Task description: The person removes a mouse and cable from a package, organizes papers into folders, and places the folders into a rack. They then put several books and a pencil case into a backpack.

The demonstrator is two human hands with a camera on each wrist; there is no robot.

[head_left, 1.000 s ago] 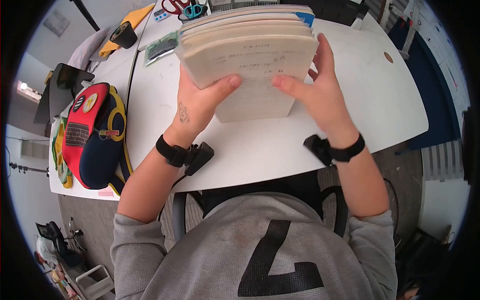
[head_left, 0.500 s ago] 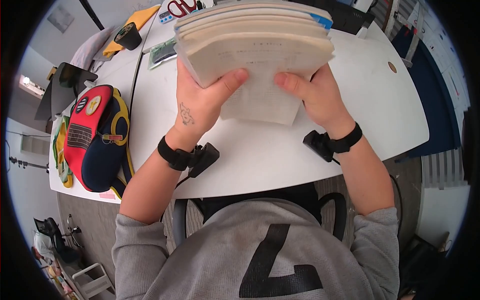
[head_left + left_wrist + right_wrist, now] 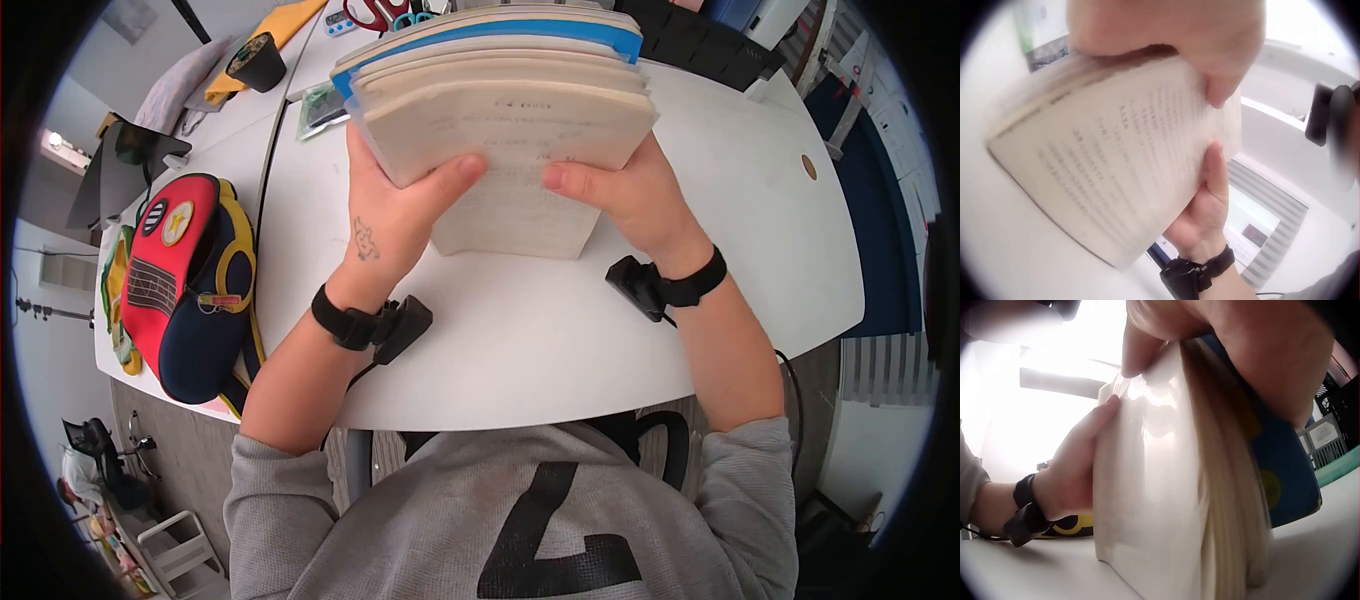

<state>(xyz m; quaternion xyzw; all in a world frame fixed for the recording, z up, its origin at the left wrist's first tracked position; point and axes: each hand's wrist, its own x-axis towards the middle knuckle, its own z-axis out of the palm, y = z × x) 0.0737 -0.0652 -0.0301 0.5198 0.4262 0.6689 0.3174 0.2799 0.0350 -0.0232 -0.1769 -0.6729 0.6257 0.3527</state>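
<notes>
A thick stack of books or papers (image 3: 520,210) stands upright over the white table, printed page toward the person. The left hand (image 3: 395,215) grips its left side, thumb across the front page. On the right side the right hand (image 3: 640,195) grips it, thumb also on the page. Fingers behind the stack are mostly hidden in the head view. Printed lines cover the front page (image 3: 1110,162) in the left wrist view. A blue cover (image 3: 1285,469) shows at the back of the stack in the right wrist view.
A red and navy bag (image 3: 185,290) lies at the table's left. Behind it are a small dark pot (image 3: 257,64) and a yellow cloth (image 3: 290,25). Scissors (image 3: 375,12) and a green packet (image 3: 322,110) sit beyond the stack; a black box (image 3: 700,45) stands at the back right.
Between the earlier frames and now, the stack shifts and tilts slightly in both hands, and more of its blue layer shows along the top. Both hands keep their grip.
</notes>
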